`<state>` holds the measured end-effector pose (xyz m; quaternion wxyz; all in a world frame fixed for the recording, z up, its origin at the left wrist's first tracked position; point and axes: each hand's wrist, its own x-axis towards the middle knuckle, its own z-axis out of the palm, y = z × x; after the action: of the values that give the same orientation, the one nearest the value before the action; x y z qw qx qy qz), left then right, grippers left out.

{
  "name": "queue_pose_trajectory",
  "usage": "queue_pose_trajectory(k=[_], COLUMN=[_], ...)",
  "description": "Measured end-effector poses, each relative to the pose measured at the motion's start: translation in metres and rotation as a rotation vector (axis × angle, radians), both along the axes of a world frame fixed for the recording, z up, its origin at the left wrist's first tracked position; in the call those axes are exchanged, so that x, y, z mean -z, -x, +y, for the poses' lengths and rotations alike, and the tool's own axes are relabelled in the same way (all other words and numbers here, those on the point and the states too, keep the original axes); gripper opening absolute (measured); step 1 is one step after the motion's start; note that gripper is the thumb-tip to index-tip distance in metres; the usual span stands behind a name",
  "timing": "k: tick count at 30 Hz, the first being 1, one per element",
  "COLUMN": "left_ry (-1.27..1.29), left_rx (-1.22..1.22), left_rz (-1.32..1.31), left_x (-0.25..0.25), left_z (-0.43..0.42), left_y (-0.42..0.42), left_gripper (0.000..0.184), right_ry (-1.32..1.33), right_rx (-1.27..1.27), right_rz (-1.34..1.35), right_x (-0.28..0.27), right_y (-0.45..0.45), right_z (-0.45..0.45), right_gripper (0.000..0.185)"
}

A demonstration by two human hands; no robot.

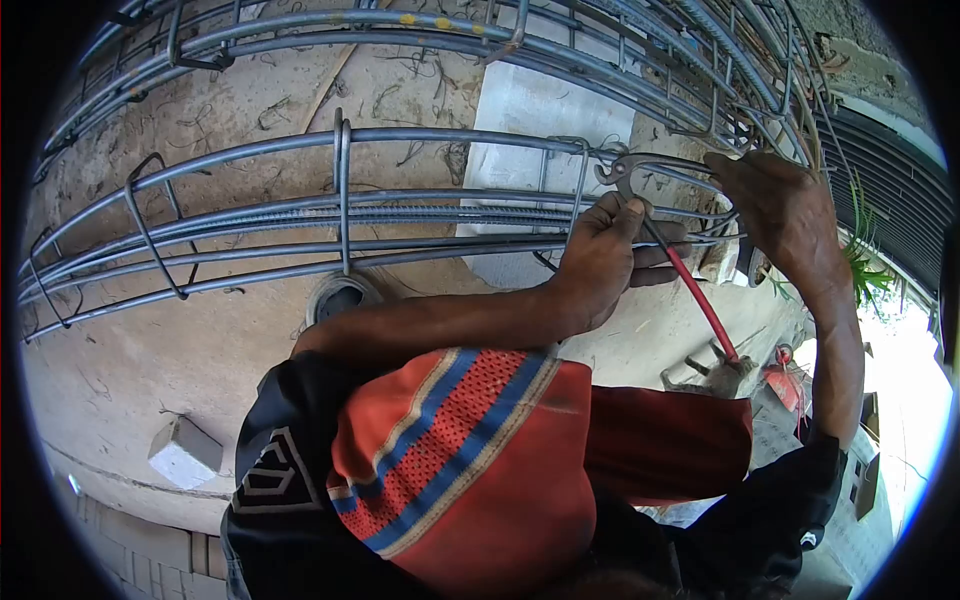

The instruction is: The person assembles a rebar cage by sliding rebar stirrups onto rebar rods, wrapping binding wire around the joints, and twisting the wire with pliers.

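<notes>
Red-handled pincers (697, 293) have their steel jaws at a stirrup on the rebar cage (430, 136), with the two handles spread wide apart. The thumb and index finger of my left hand (598, 255) close on the pincers just below the jaws. Its other fingers stretch out behind the red handle. My right hand (785, 210) is closed around the end of the upper handle, right of the jaws. Several long bars run through the cage, and square stirrups (343, 195) cross them. Whatever wire is between the jaws is too small to make out.
More rebar cages (400, 40) lie along the far side. A white board (500, 105) lies under the bars. Cut wire bits litter the concrete floor (265, 290). A pale block (186, 450) sits at lower left, and a grey cat-like shape (712, 375) is near the red handle's end.
</notes>
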<state>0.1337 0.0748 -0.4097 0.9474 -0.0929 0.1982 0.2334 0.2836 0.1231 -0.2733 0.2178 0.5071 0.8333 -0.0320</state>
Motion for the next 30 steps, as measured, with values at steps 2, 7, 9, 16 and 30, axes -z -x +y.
queue_pose_trajectory(k=[2, 7, 9, 16, 30], left_ry=[0.076, 0.169, 0.196, 0.239, -0.097], left_rx=[-0.007, -0.033, -0.025, -0.039, -0.094], left_rz=[0.024, -0.025, -0.05, -0.117, -0.116], left_x=[0.005, 0.015, 0.011, 0.011, 0.019], left_z=[0.007, 0.015, 0.019, 0.025, 0.008], left_y=[0.0, -0.005, -0.003, -0.002, 0.012], left_gripper=[0.023, 0.023, 0.024, 0.024, 0.032], right_ry=[0.046, 0.172, 0.211, 0.351, 0.325], right_rx=[-0.064, 0.019, 0.047, 0.099, 0.276], right_rz=[-0.054, -0.02, -0.1, -0.083, -0.04], right_x=[0.009, 0.019, 0.014, 0.019, -0.005], right_y=[0.009, 0.018, 0.026, 0.023, 0.022], right_z=[0.02, 0.05, 0.057, 0.079, 0.03], right_gripper=[0.019, 0.016, 0.015, 0.016, 0.018])
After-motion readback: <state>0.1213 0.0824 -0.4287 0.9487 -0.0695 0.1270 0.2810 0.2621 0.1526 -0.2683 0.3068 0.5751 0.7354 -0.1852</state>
